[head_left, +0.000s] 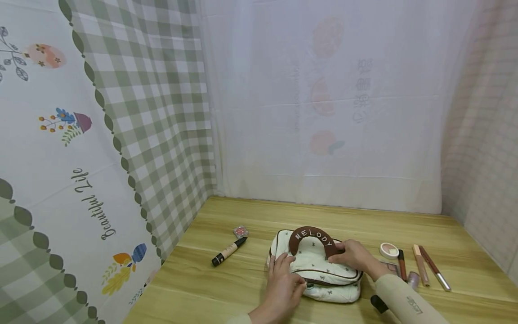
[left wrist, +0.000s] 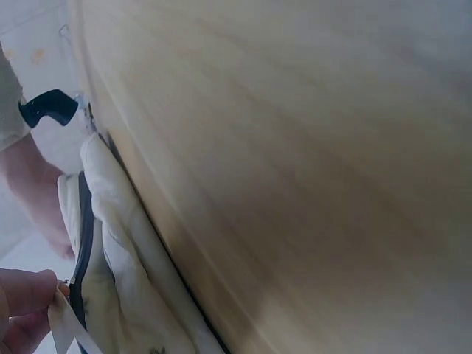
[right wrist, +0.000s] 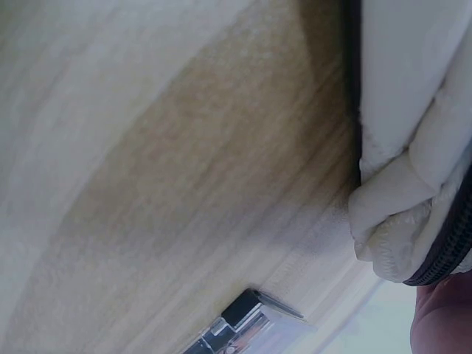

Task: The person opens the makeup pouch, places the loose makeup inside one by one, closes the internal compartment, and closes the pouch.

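A cream makeup bag point(head_left: 319, 266) with small bow prints and dark brown piping sits on the wooden table. Its brown curved handle point(head_left: 310, 232), lettered MELODY, arches over the top. At the bag's front left, my left hand point(head_left: 282, 285) pinches a pale ribbon zipper pull point(left wrist: 68, 324) between thumb and finger, by the dark zipper. My right hand point(head_left: 359, 258) grips the bag at the handle's right end, thumb in front. In the right wrist view, that hand point(right wrist: 445, 317) shows just below the bag's zipper point(right wrist: 448, 243); most of its fingers are hidden.
On the left lie a cosmetic stick point(head_left: 229, 252) with black ends and a small clear case point(head_left: 240, 231). To the right are a round compact point(head_left: 389, 250), a palette point(head_left: 390, 267), a dark tube point(head_left: 402, 265), two slim tubes point(head_left: 421, 265) and a purplish bottle point(head_left: 413, 280).
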{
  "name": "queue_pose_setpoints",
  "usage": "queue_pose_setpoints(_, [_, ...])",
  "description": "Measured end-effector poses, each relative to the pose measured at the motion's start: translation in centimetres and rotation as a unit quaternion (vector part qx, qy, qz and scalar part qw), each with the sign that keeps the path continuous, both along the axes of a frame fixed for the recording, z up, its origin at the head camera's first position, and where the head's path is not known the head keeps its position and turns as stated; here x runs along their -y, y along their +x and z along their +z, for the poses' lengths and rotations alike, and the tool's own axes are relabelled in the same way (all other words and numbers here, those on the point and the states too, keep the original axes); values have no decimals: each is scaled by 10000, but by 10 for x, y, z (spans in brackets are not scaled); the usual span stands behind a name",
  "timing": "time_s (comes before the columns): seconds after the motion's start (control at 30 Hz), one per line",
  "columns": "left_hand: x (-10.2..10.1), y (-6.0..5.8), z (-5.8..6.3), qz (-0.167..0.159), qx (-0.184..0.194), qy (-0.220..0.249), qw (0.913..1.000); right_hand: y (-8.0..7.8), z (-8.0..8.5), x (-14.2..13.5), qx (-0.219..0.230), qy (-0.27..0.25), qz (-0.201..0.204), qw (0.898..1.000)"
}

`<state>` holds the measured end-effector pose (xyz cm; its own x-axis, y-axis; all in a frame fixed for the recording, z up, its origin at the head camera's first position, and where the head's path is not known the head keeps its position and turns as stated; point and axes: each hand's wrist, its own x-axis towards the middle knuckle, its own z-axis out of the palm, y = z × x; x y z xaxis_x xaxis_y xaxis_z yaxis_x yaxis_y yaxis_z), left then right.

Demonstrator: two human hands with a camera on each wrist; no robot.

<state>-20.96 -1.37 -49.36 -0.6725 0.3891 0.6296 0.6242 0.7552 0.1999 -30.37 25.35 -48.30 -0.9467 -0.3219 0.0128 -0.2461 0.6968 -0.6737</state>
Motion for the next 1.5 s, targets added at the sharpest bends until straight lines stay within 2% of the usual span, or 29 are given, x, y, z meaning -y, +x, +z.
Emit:
queue_pose_setpoints(0.2, [-17, -2, -1, -84, -190, -273, 9994, -1, 2, -1, -129, 41, 75, 9999])
queue_pose_setpoints(0.47, [-39, -6, -4, -108, -118, -574, 9982, 0, 2, 1, -51, 27, -41, 10000])
queue_pose_setpoints(0.63, [-39, -7, -5, -42, 70, -793, 9968, 0, 0, 1, -80, 103, -100, 9999])
queue_pose_setpoints(0.73, [-35, -9, 0, -50, 240, -831, 9962, 0, 0, 1, -114, 121, -30, 9999])
queue_pose_setpoints(0.9, [-24, -21, 14, -32, 419, -609, 9973, 0, 1, 0, -147, 106, 122, 9998])
queue_pose_setpoints(1.1, [-5, -46, 30, 41, 813, 109, 9966, -2, 1, -1, -137, 77, 153, 9998])
queue_pose_setpoints(1.23, [6, -67, 34, -21, 1463, 524, 9879, -3, 0, -2, -99, 44, 219, 9997])
queue_pose_setpoints(1.4, [18, -93, 34, -457, 2558, 707, 9631, -1, -1, -3, -93, 20, 258, 9996])
queue_pose_setpoints(1.5, [23, -106, 34, -762, 2933, 666, 9507, 0, -1, -2, -73, 13, 217, 9997])
